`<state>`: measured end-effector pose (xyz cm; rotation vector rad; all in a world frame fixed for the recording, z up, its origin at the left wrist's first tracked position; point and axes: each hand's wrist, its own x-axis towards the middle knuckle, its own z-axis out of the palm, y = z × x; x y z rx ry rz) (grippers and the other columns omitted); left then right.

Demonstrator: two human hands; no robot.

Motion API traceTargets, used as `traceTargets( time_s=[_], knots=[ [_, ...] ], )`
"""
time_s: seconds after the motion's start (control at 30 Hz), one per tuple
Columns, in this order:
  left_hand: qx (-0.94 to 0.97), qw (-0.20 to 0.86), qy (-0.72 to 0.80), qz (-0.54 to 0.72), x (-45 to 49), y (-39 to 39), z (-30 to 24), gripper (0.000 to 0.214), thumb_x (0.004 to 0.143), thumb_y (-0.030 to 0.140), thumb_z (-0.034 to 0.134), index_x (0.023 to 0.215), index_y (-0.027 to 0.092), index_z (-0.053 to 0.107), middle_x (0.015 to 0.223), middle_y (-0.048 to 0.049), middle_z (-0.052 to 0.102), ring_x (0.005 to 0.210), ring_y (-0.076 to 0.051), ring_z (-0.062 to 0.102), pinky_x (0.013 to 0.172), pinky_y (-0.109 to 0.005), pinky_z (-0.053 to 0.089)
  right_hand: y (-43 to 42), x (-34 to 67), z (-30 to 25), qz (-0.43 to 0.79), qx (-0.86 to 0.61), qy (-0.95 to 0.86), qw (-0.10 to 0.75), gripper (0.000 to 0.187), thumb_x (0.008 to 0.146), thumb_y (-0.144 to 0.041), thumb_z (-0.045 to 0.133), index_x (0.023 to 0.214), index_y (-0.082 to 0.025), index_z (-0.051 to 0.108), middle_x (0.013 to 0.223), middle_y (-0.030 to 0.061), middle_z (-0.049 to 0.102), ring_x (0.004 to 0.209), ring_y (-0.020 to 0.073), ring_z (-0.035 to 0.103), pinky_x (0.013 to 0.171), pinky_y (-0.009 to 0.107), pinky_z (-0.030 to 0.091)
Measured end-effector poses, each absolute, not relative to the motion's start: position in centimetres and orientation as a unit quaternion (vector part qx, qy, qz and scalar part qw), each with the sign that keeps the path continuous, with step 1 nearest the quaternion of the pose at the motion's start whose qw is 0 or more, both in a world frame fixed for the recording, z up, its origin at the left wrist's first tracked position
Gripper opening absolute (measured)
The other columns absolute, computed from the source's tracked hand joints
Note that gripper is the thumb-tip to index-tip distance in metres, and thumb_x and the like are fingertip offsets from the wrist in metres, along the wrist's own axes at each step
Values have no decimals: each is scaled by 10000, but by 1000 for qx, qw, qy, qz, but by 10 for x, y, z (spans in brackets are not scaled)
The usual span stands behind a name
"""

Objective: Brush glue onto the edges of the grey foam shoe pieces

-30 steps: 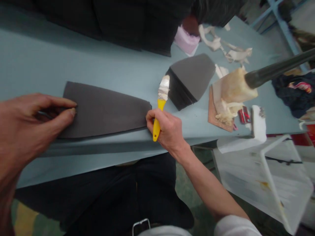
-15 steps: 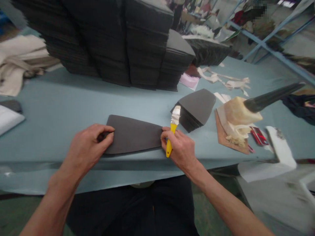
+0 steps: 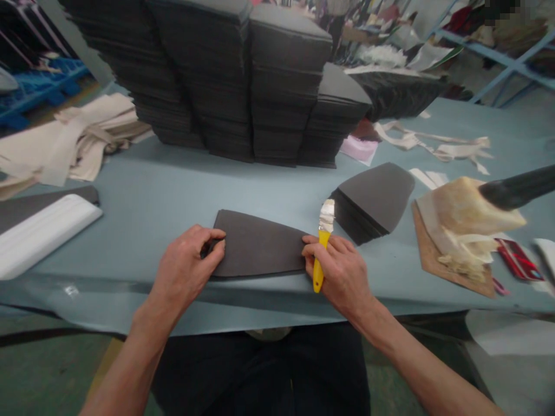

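A dark grey foam piece (image 3: 260, 248) lies flat near the front edge of the blue-grey table (image 3: 165, 190). My left hand (image 3: 186, 271) pinches its left end, fingers closed on it. My right hand (image 3: 342, 271) touches the piece's right end and grips a yellow-handled brush (image 3: 321, 248), whose white glue-caked bristles point away from me.
A small stack of similar grey pieces (image 3: 373, 199) lies right of the brush. Tall piles of dark foam (image 3: 243, 75) stand at the back. A glue-coated block with a black handle (image 3: 472, 216) sits on a brown board at right. A white strip (image 3: 43, 231) and cloth lie at left.
The view has lifted and pulled back, so the tall stacks now show. Both hands keep their hold on the grey piece, and the brush stays in my right hand.
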<state>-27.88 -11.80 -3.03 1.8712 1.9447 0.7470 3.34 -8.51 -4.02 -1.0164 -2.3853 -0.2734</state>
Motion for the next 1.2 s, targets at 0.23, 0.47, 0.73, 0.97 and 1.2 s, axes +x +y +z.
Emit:
traceTargets(
  time_s=[0.23,0.47,0.73,0.97,1.2],
  knots=[
    [672,100,688,255,-279,-125,-37,324,1016,434,522,1113,213,739,1077,-106,719,1027,-297,700,971,-482,575,-85,34,-38,-107,-376,-884,255,157,972,-96,658,937,-248,636,1102,23,856,835,228,693,864,373,521],
    [757,9,616,220,-285,-124,-40,270,1087,361,465,1092,198,681,1425,-135,718,1203,-320,680,1082,-521,540,-83,38,-34,-90,-357,-895,252,141,990,-117,672,929,-238,632,1114,61,851,945,224,769,923,371,561],
    [752,37,623,213,-288,-122,-41,289,1078,399,440,1110,219,664,1420,-129,729,1186,-331,680,1068,-533,556,-74,41,-29,-76,-330,-913,226,127,1008,-130,633,934,-232,645,1059,48,850,953,225,797,1027,420,566],
    [751,37,621,223,-288,-121,-43,316,1065,413,446,1092,211,688,1410,-133,738,1189,-329,697,1065,-518,564,-74,24,-17,-95,-329,-902,264,131,1000,-114,628,932,-222,656,1004,64,850,854,226,786,914,395,579],
    [743,41,631,219,-288,-121,-42,355,1058,434,435,1105,200,699,1406,-148,738,1182,-341,700,1063,-527,562,-69,-12,-25,-5,-278,-908,314,95,1038,-165,611,976,-216,661,1198,126,838,1019,230,799,876,347,604]
  ],
)
